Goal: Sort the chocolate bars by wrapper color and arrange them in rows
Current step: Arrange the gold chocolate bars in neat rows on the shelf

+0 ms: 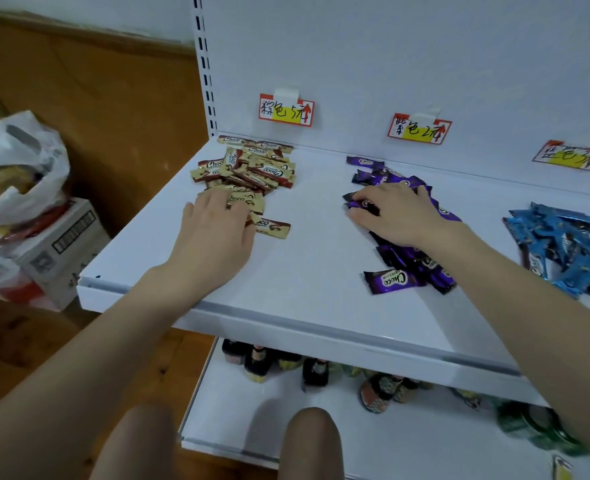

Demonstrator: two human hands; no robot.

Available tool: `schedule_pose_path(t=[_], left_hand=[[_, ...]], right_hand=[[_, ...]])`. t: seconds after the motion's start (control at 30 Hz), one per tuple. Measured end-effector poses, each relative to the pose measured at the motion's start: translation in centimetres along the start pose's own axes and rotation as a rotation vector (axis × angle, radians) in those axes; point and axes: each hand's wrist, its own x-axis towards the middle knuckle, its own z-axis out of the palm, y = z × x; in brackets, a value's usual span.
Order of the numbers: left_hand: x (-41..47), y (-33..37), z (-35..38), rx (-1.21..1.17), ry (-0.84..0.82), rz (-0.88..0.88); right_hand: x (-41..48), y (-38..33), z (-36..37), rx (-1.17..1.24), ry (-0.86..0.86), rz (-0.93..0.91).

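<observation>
Blue bars (563, 247) past the right edge, lower-shelf bottles (316, 370) blurred

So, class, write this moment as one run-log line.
left hand: flat on gold-brown chocolate bars | right hand: resting on purple chocolate bars | blue chocolate bars: untouched | rows: not yet formed
</observation>
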Motion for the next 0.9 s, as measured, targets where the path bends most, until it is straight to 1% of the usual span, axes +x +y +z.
schedule_pose_path(t=[0.13,0.37,0.43,0.5,0.53,0.57,0.7,0.9], left_hand=[[0.7,-1.4,0.1,-0.021,-0.005,0.094],[2.7,-2.6,-0.1,-0.063,-0.057,0.227],[3.9,-3.0,-0.2,-0.045,-0.11,0.239],[5.1,-3.2,-0.2,-0.049,-0.148,0.214],[5.6,-3.3,-0.1,-0.041,-0.169,0.194],[6.0,-3.3,0.0,-0.027,-0.195,0.172],[6.9,-3.4,0.4,-0.035,-0.329,0.059],[8.6,-3.3,0.9,-0.047,-0.486,0.03]], right_hand=[[-0.4,0.1,0.1,-0.021,0.027,0.012],[-0.7,0.3,-0.4,-0.011,0.026,0.048],[0.0,-0.3,-0.7,0.03,0.063,0.04],[1.7,-0.8,-0.6,0.115,0.146,0.004],[2.7,-1.0,-0.5,0.121,0.164,-0.001],[3.7,-1.1,-0.3,0.099,0.152,0.011],[7.1,-1.0,0.6,-0.055,-0.006,0.121],[8.6,0.0,-0.1,0.008,-0.134,0.193]])
